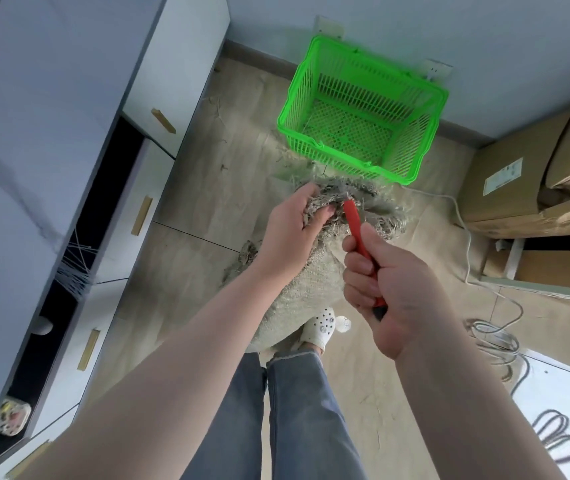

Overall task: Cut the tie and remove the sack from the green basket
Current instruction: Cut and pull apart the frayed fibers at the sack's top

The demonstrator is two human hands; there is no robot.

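On the far left stand tall white cupboards (pixel 179 64) with small gold wooden handles (pixel 142 215). Some doors are open and it is dark inside. A little patterned tin (pixel 12 418) sits on a low shelf near the bottom left.

The person's left hand (pixel 288 233) is closed tight on the frayed top of a rough, grey-brown woven sack (pixel 314 292). The sack is out of the basket. It stands on the pale wooden floor (pixel 207 188), between the person's legs and the basket. Its top is bunched up, and loose straw-like threads stick out all around. The tie cannot be picked out among the threads. The body of the sack is lumpy and lighter in colour, and it rests against a white clog shoe with holes (pixel 321 327).

The right hand (pixel 383 285) is wrapped in a fist around a red-handled cutting tool (pixel 358 233). The red tip touches the bunched top of the sack, just beside the left fingers (pixel 325 213).

Farther away sits the bright green plastic basket with mesh sides (pixel 306 95). It has nothing big in it and it is near the wall. Its near corner is just beside the sack top.

To the right, a thin white cable (pixel 468 251) runs along the floor and coils up. On the far right are brown cardboard boxes (pixel 505 178). One has a white label (pixel 503 176), but its writing is too small to read.
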